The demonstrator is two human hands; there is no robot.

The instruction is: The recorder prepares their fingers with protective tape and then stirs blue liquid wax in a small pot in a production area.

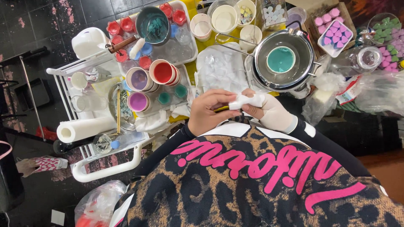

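Below the steel pot (290, 80), left hand (210, 111) and gloved right hand (271, 111) both pinch a white cloth (246, 101).

Can't really tell what the slim yellow thing (222, 109) is, since the bare left hand (210, 111) and the crumpled white paper towel (248, 100) cover nearly all of it, and the light-gloved right hand (271, 112) has its fingertips buried in that towel. The clear glass bowl of green and purple pieces (389, 29) gets chopped by the right edge, and the clear plastic bag with red stuff inside (94, 208) runs off the bottom. The bits in the round metal sieve (120, 105) are too small to make out.
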